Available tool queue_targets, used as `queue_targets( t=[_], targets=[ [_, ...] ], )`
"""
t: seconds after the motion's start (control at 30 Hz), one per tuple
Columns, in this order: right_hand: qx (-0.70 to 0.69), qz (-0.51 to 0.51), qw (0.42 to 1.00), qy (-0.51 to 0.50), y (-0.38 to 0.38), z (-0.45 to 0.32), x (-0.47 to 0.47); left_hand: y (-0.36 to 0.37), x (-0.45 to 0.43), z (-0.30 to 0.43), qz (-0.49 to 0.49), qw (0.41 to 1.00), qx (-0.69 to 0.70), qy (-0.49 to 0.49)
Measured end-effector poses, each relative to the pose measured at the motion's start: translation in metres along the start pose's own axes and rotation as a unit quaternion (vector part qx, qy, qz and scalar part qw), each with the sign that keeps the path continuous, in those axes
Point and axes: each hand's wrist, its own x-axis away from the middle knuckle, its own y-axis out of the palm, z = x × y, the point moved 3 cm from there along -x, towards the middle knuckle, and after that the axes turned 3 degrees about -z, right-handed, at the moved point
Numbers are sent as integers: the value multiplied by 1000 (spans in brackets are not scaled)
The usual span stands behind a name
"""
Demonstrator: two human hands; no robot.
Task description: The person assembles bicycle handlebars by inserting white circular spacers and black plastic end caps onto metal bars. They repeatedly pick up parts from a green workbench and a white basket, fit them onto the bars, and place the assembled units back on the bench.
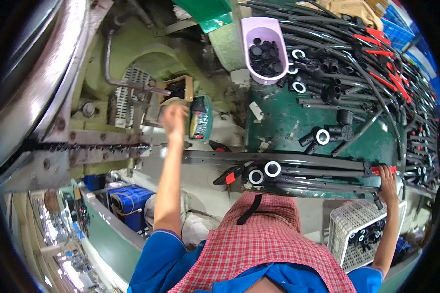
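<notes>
Across the front of the green workbench lies a black tubular frame. Its long tube extends left past the bench edge towards a machine's metal arm. My right hand grips the frame's right end, fingers over a red plastic piece. Two round black fittings with white rings sit at the frame's near left part, beside a black plastic part with a red patch. My left hand, blurred, is over the near edge of a cardboard box of small dark parts; whether it holds anything is unclear.
A lilac tub of black caps stands at the bench's back left. Black tubes with red pieces are heaped behind and right. A green bag lies beside the box. Below right is a white plastic crate with black fittings.
</notes>
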Motion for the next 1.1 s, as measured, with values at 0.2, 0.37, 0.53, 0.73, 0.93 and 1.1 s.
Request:
queue_targets(
  t=[0.2, 0.37, 0.53, 0.73, 0.93, 1.1],
  targets=[
    [89, -51, 995, -19, -77, -27, -21, 14, -117, -51, 81, 878, -464, 83],
    [-34, 97, 987, -122, -181, -117, -67, 14, -123, -44, 52, 905, -415, 83],
    [-147, 237, 926, -254, -226, -224, -161, 9, -122, -33, 2, 914, -398, 75],
    [-308, 377, 839, -242, -267, -317, -305, 10, -124, -43, 32, 941, -333, 57],
    [-99, 224, 949, -198, -273, -374, -365, 5, -103, -46, 135, 965, -174, 143],
    [-94, 217, 955, -181, -264, -374, -384, 30, -34, 5, 24, 993, 99, 55]
  ],
)
